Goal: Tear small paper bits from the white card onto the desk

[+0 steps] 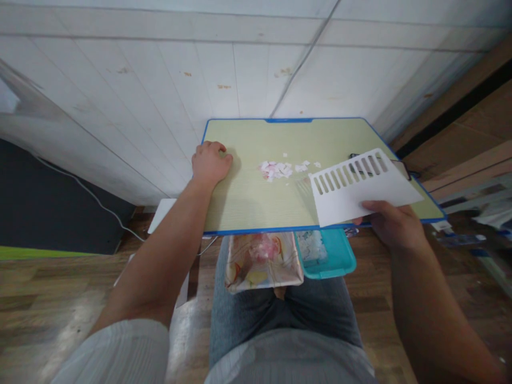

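My right hand [394, 221] grips a white slotted card [352, 186] by its near edge, thumb on top. A row of long cut-out slots runs along the card's far side, and it is tilted over the right part of the small table [248, 208]. At the table's left edge rests my left hand [212, 162], fingers loosely curled and thumb apart, with nothing seen in it. Between the hands lies a small heap of white and pinkish paper scraps [276, 169], with a few loose bits to its right.
Dark-framed glasses [405, 169] lie partly behind the card. Below the table's front edge, over my lap, are a fruit-patterned tray [240, 277] and a turquoise bin [340, 258] with whitish contents. A white panelled wall [160, 96] with a hanging cable [300, 64] stands behind.
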A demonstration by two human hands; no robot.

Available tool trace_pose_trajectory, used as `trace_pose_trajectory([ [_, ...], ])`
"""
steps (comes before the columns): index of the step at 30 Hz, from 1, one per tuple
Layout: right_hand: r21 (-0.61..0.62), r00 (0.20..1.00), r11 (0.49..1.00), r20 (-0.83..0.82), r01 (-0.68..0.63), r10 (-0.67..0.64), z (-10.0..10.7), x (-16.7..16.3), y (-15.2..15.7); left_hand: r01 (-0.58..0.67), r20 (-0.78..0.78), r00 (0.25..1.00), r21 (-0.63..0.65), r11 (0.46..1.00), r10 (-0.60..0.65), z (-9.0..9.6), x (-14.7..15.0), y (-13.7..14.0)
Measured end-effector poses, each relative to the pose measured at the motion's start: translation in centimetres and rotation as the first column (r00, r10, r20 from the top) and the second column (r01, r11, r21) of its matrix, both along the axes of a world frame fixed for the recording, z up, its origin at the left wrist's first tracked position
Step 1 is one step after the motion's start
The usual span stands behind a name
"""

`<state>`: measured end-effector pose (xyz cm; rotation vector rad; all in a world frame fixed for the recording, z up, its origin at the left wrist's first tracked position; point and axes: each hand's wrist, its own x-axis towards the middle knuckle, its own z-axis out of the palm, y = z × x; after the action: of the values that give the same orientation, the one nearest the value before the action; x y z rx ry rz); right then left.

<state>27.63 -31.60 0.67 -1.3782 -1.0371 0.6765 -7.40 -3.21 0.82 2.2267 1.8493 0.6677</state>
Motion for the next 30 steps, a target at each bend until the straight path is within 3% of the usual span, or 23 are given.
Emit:
trace_pose_trajectory([
  [2,0.033,0.99,0.998,-0.133,0.047,-0.043,-0.1,0.1,0.4,0.002,0.001,1.0,-0.001,1.0,-0.002,-0.1,0.0,0.1],
  [4,0.087,0.965,0.978,-0.202,0.188,-0.168,-0.1,0.4,0.8,0.002,0.011,1.0,0.003,1.0,-0.002,-0.1,-0.1,0.1],
  [6,0.11,0.936,0.945,-0.213,0.308,-0.28,-0.1,0.9,1.1,0.001,0.021,1.0,0.003,1.0,-0.001,-0.1,-0.1,0.1],
  [9,0.114,0.911,0.916,-0.205,0.385,-0.357,0.4,1.4,1.2,-0.002,0.031,1.0,-0.008,1.0,0.002,0.0,0.0,0.1],
  [15,0.17,0.94,0.926,-0.102,0.338,-0.324,1.3,0.6,2.0,0.004,0.032,0.999,-0.008,1.0,-0.004,0.1,-0.1,0.2],
  [20,0.083,0.97,0.967,0.01,0.241,-0.243,-0.1,-0.6,2.9,0.006,0.029,1.0,0.009,1.0,-0.006,-0.2,-0.2,0.4],
  [30,0.098,0.957,0.962,0.118,0.253,-0.264,-1.4,-0.1,2.8,0.004,-0.013,1.0,-0.001,1.0,-0.004,0.0,-0.1,0.4],
])
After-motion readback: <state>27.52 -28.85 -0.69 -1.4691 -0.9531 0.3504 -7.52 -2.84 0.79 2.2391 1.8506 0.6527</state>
